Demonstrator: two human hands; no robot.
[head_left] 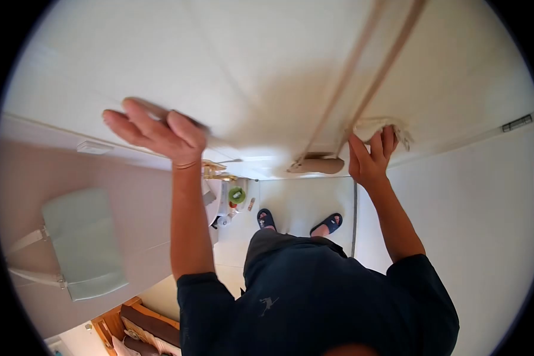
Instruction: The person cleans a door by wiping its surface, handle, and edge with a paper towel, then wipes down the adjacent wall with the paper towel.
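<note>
Holding crumpled white cloth [369, 126], thin, soft-looking: right hand [371, 161], far right, fingers bent around it against smooth pale panel [237, 53]; light grip and even pressure probably serve best; left hand [163, 135], far left, bare, fingers extended, panel contact unclear; brown trim lines [389, 56], straight, narrow; beige fitting [320, 165], rounded, between the hands

A pinkish wall [145, 213] flanks the pale floor [305, 199], wooden furniture [107, 328] at lower left.
</note>
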